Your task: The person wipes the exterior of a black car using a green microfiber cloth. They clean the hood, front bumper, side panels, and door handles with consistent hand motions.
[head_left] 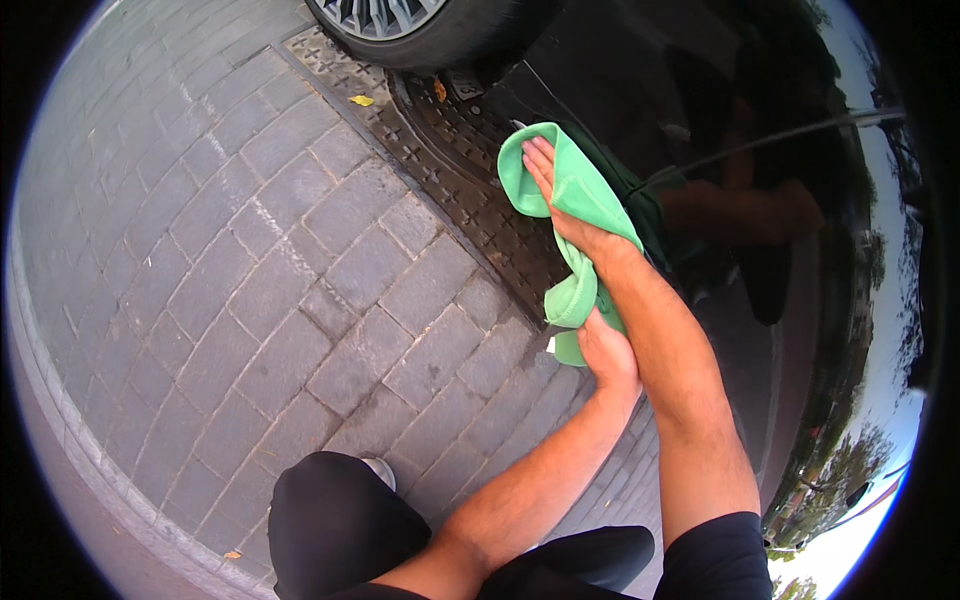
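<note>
A green microfibre cloth point(592, 195) lies against the lower side of a glossy black car point(720, 67). My right hand point(555, 187) presses it there with straight fingers, and one fold of the cloth curls around the fingertips. Lower down, my left hand point(609, 349) grips the twisted, hanging end of the same cloth beside my right forearm. Part of the left fingers is hidden by the cloth and palm. A small white patch, too little to identify, shows beside the cloth's lower end. Both arms are mirrored dimly in the car's paint.
A tyre with a silver alloy wheel point(382, 15) stands at the top. Below it is a metal access cover point(450, 161) with raised crosses, a yellow leaf point(361, 100) on it. Grey paving bricks point(360, 270) spread leftward. My bent knee point(337, 517) and a light shoe point(381, 472) are near.
</note>
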The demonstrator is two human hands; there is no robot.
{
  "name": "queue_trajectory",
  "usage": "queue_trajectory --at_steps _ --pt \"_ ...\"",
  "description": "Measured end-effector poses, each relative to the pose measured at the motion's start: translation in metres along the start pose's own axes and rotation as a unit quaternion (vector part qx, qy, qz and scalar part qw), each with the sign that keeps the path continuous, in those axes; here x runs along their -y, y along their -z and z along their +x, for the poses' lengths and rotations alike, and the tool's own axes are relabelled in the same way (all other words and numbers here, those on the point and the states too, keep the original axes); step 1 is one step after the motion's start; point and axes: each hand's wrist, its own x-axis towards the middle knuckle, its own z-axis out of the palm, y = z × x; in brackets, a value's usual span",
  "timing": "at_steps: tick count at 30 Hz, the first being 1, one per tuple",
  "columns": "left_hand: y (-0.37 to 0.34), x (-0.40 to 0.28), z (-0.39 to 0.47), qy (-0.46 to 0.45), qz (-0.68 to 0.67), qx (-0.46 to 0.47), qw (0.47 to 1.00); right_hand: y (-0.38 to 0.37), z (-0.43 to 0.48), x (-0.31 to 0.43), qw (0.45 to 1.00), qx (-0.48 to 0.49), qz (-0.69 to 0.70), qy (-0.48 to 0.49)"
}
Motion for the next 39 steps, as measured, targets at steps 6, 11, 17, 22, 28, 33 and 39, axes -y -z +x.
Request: queue_trajectory --at_steps 6,11,17,22,28,33,39 --pt "-0.012 -0.032 0.007 0.017 0.039 -0.029 0.999 0.011 0.03 0.014 0.904 0.133 -0.391 0.111" --pt "-0.02 -0.035 0.005 0.056 -0.023 -0.043 0.997 0.015 0.029 0.017 0.922 0.146 -0.349 0.081" --pt "-0.001 -0.009 0.003 0.038 0.05 -0.023 0.998 0.019 0.0 0.017 0.941 0.118 -0.311 0.065" --pt "0.016 0.024 -0.015 0.059 0.034 -0.002 0.998 0.025 -0.033 0.018 0.835 0.223 -0.484 0.135" --pt "0.022 0.027 -0.012 0.001 0.072 -0.003 0.997 0.029 -0.043 0.022 0.834 0.154 -0.513 0.132" --pt "0.014 0.009 0.001 -0.052 0.088 0.013 0.995 0.021 -0.019 0.028 0.87 0.078 -0.478 0.092" --pt "0.008 -0.016 0.019 -0.103 0.077 -0.002 0.992 -0.003 0.028 0.033 0.902 0.084 -0.414 0.09"
